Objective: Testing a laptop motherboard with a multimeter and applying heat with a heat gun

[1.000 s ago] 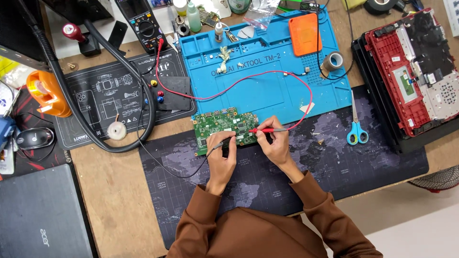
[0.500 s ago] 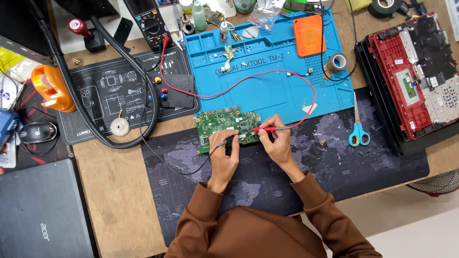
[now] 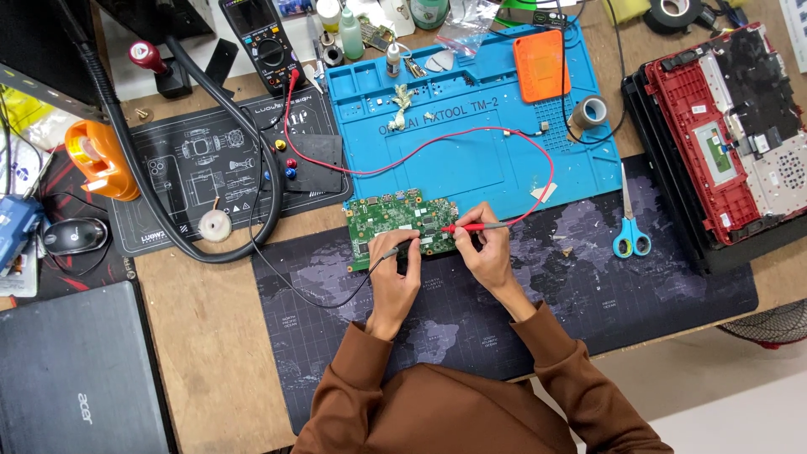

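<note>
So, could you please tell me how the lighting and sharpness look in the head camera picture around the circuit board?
Head view: light is even and soft, and the green circuit board shows no glare; the left hand and right hand cast only faint shadows on the dark map-printed mat; focus is sharp across the desk; the red probe is crisp, without motion blur.

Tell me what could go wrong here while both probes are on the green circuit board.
1. The left hand and right hand press the black probe and red probe close together on the green circuit board; a slip might bridge neighbouring contacts.
2. The red lead loops across the blue mat near small loose parts; a tug could sweep them or jerk the probe.
3. The board lies unclamped on the dark desk mat and may shift.
</note>
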